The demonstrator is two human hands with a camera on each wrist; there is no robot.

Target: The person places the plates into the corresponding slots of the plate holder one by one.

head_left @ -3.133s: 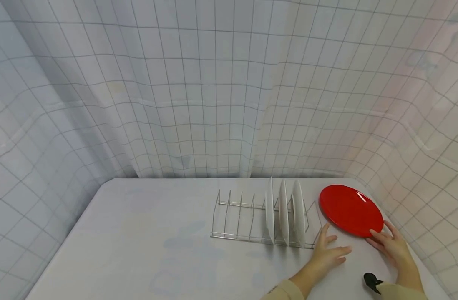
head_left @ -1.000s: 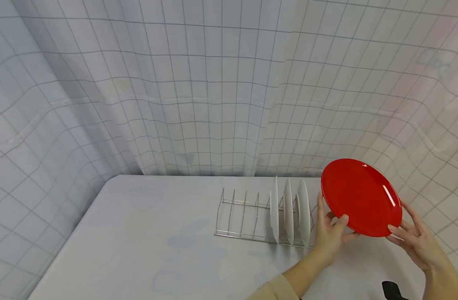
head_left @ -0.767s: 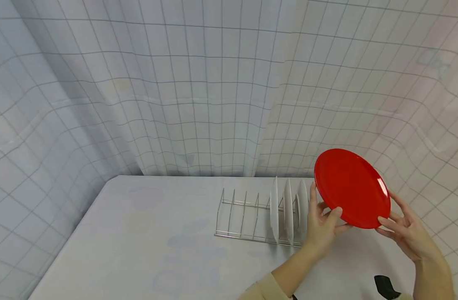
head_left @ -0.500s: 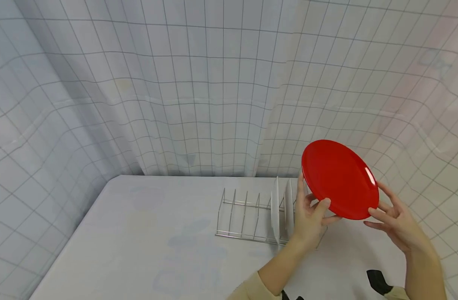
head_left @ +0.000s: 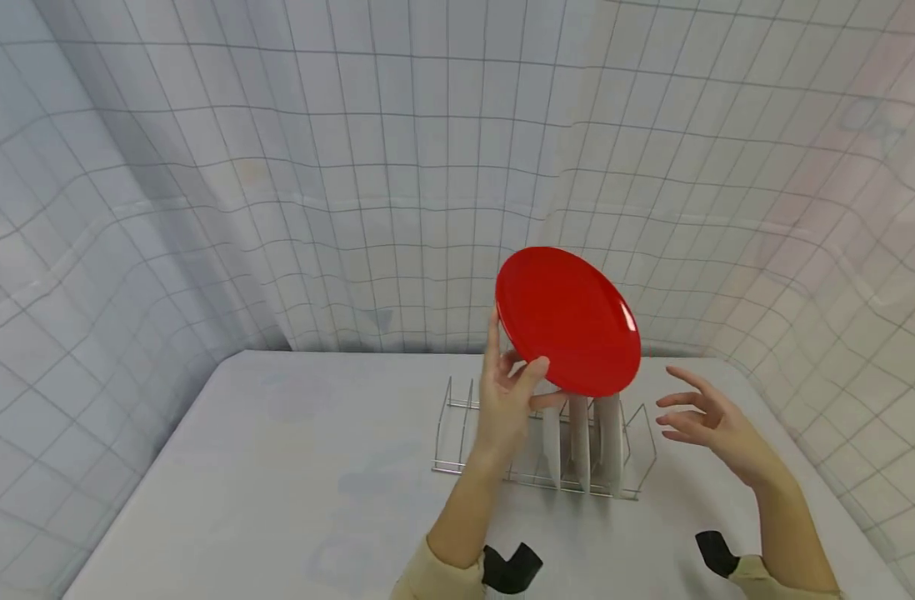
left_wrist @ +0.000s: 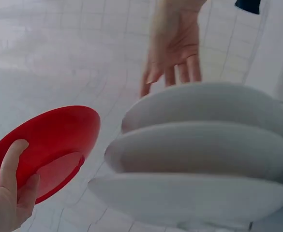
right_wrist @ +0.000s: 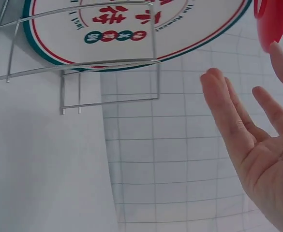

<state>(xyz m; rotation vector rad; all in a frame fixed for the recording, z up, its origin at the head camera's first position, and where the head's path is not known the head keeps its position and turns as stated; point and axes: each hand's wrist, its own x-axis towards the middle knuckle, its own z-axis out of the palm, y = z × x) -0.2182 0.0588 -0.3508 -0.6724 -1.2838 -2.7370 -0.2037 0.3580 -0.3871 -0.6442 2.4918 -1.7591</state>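
So, red plate [head_left: 566, 321]: held tilted above rack [head_left: 448, 472], upper face turned twd. head cam.
L hand [head_left: 502, 412]: red plate pinched at lower L edge, thumb on upper face, other fingers beneath; arm stretched over front of rack.
R hand [head_left: 708, 421]: held a bit R of rack, fingers loosely spread, grip wide, kept apart from red plate.
White plates [head_left: 580, 446]: 3, stood upright side by side in R half of rack; red print + green rim seen on outer one.
Curtain [head_left: 427, 208]: gridded, hung behind rack.
Table [head_left: 277, 475]: white, seen under rack.
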